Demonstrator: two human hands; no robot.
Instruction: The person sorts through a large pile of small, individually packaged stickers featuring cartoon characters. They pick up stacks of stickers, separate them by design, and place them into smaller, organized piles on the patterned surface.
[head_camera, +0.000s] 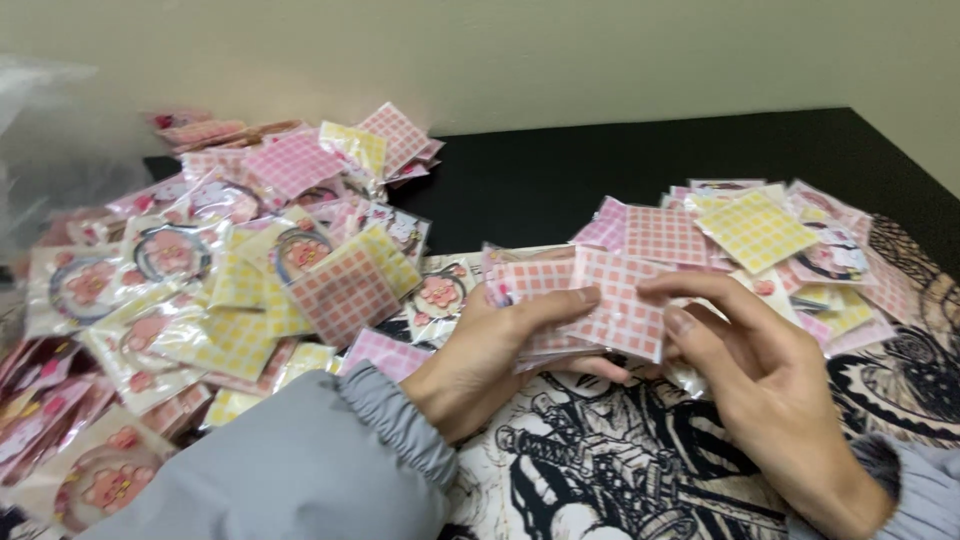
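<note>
My left hand (495, 350) grips a stack of small pink checked packets (560, 290), thumb lying across the top. My right hand (745, 365) touches the same stack from the right, its fingers on the top pink checked packet (625, 310), which sits angled off the stack. Both wrists wear grey sleeves (300, 470). The hands hover over a black-and-white drawn mat (600, 460) on the black table.
A big heap of clear-wrapped packets with pink flower rings and pink or yellow checked cards (240, 270) lies at the left. A smaller pile (760, 245) lies at the right. A clear plastic bag (50, 150) stands far left. The black table (600, 170) meets a beige wall.
</note>
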